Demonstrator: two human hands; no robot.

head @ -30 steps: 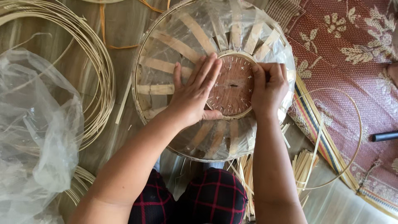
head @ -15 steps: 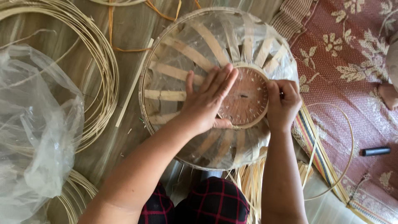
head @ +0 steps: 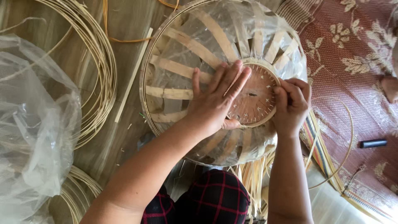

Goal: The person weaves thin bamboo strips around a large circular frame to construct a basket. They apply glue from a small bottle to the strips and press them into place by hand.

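An upturned basket (head: 195,45) of wide bamboo slats lies in front of me, wrapped in clear plastic film. Its round wooden base disc (head: 257,97) faces up, marked with small holes. My left hand (head: 213,101) lies flat on the slats and the disc's left part, fingers spread. My right hand (head: 292,105) is curled at the disc's right rim, fingertips pinched against the edge; whatever it pinches is hidden.
A coil of thin cane (head: 93,70) and a flat bamboo strip (head: 132,76) lie on the wooden floor at left. A crumpled clear plastic bag (head: 35,128) fills the left edge. A red patterned mat (head: 356,62) with a small black cylinder (head: 373,143) is at right. Loose splints (head: 253,180) lie by my knees.
My view has shifted, so the basket sits a little lower and to the right. My left hand stays pressed on it; my right hand has curled tighter at the disc's rim.
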